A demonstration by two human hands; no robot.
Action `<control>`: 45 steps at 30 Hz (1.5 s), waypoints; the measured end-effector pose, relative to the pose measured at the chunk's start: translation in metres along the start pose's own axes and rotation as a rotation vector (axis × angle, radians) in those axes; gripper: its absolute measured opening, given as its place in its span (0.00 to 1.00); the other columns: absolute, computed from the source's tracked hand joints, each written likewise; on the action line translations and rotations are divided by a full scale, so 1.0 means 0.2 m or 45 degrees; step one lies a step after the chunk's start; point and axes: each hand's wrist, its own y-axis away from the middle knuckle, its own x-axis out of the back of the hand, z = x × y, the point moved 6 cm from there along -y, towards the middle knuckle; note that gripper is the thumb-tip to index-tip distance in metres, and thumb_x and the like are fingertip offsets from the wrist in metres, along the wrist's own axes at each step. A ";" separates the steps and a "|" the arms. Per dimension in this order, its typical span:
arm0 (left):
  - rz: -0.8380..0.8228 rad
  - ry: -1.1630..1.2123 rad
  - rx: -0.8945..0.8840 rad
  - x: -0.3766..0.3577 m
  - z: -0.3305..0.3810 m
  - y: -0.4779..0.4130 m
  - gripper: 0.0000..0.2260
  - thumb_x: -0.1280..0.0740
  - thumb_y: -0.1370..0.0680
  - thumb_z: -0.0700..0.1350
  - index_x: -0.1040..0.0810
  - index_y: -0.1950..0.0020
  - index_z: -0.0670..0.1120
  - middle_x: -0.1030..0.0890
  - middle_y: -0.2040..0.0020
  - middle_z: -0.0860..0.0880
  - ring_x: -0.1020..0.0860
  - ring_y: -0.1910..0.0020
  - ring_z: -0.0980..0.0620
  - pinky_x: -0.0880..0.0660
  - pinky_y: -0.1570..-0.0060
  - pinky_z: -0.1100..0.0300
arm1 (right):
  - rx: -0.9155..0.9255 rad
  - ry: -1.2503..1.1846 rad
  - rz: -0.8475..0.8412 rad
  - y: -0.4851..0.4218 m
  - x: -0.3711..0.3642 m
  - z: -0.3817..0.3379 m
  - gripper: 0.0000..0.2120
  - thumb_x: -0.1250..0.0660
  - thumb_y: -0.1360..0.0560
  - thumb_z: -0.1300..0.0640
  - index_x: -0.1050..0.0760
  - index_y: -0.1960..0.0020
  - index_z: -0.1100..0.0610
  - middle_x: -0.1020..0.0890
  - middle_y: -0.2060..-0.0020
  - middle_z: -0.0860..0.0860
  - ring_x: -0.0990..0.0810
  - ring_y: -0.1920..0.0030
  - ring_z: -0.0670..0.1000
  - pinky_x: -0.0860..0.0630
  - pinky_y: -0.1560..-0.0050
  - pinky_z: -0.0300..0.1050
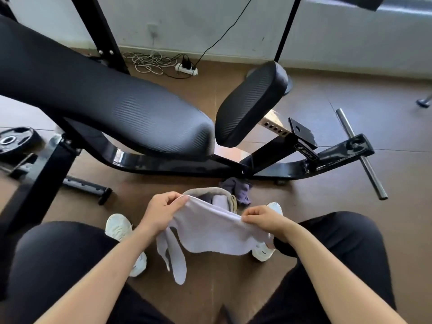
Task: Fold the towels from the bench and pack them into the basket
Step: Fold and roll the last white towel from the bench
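Head cam, seated pos., knees apart, looking down btwn my legs.

L: left hand [161,213] pinches one end of the top hem of the pale towel [210,232], thumb over the edge, fingers curled behind. R: right hand [264,218] pinches the other end of the same hem. Both are closed on cloth and hold nothing else.

The hem is pulled fairly taut btwn them, prob. to square the edge before a fold. The lower part hangs loose, with one long flap drooping below my left hand, so it's not folded flat yet.

The towel is in the air just over the basket [205,190], which sits on the floor btwn my shoes, so it's a short drop once folded. The basket is partly hidden by the cloth. Inside I can see one folded towel [218,201], so packing looks started.

A dark purple cloth [239,189] lies crumpled on the floor just beside the basket, far side, near the frame. Likely another towel to do, can't confirm.

The bench [121,108] runs across the view beyond the basket, close enough to pull from while sitting.

Judgement: mid-fold, task partway. Next: bring the corners together. Risk: the hanging flap bunches inside the fold.
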 end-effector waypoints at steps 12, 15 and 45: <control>0.119 0.146 0.148 0.14 -0.05 -0.07 0.14 0.30 0.19 0.49 0.16 0.66 0.53 0.21 0.67 0.53 0.27 0.65 0.57 0.30 0.62 0.62 | 0.123 0.078 0.208 -0.08 0.13 -0.06 0.16 0.34 0.18 0.51 0.27 0.64 0.53 0.29 0.69 0.47 0.32 0.65 0.47 0.37 0.64 0.42; 0.192 0.185 0.218 0.18 -0.07 -0.08 0.11 0.31 0.19 0.50 0.15 0.55 0.45 0.18 0.56 0.44 0.24 0.57 0.50 0.29 0.56 0.55 | 0.245 -0.112 0.105 -0.04 0.15 -0.12 0.10 0.32 0.19 0.55 0.20 0.59 0.54 0.22 0.67 0.46 0.28 0.64 0.45 0.33 0.63 0.37; -0.226 -0.248 -0.009 0.01 0.03 -0.04 0.06 0.34 0.17 0.44 0.20 0.53 0.49 0.19 0.56 0.50 0.23 0.56 0.53 0.29 0.57 0.61 | 0.265 -0.664 0.925 0.00 0.43 -0.09 0.04 0.28 0.23 0.61 0.18 0.49 0.54 0.21 0.62 0.51 0.21 0.59 0.49 0.19 0.63 0.40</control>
